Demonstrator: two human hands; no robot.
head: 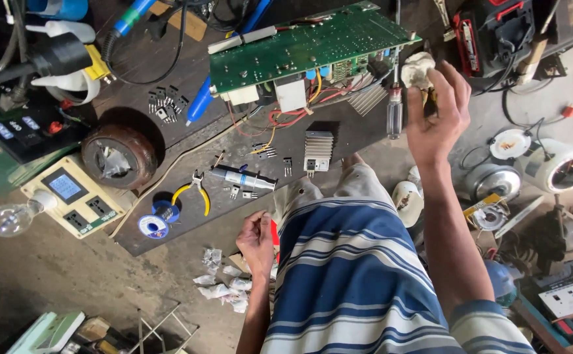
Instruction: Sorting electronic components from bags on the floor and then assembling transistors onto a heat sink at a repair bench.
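Reaching hand: my right hand [436,111] is stretched forward at arm's length, fingers curled around a crumpled whitish wad [417,68], beside the green circuit board [309,44]
Resting hand: my left hand [256,241] sits low by my knee; fingers folded in loosely; whether it holds anything I cannot tell
Nearby: a screwdriver [395,108] stands just left of the wad; yellow-handled pliers [197,189] lie on the dark board

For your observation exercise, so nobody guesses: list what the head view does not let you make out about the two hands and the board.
- Right hand: its grip on the white wad is hidden by the hand's back.
- Left hand: curled fingers hide whether it holds anything.
- Green circuit board: its parts are too small to identify.
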